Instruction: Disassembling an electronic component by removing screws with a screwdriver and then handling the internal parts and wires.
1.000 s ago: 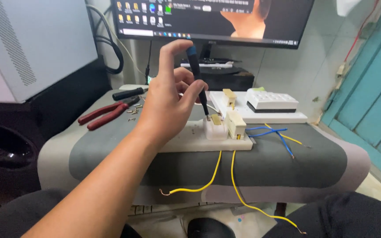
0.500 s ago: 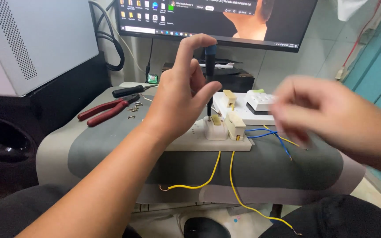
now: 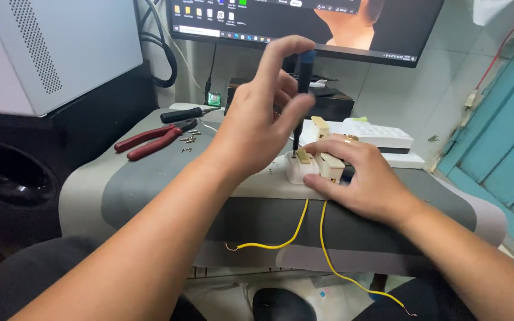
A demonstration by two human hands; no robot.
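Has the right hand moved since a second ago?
Yes. The right hand, out of view then, now rests on the white socket block, beside the yellow wires.

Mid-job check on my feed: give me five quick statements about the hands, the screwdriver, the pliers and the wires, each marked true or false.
1. The left hand holds a screwdriver upright, its tip down on the white socket part. True.
2. The right hand is raised in the air, away from the table. False: it rests on the white socket part, steadying it.
3. Red-handled pliers lie on the table left of the hands. True.
4. The yellow wires are coiled on top of the monitor. False: they hang down over the table's front edge.
5. Small loose screws lie beside the pliers. True.
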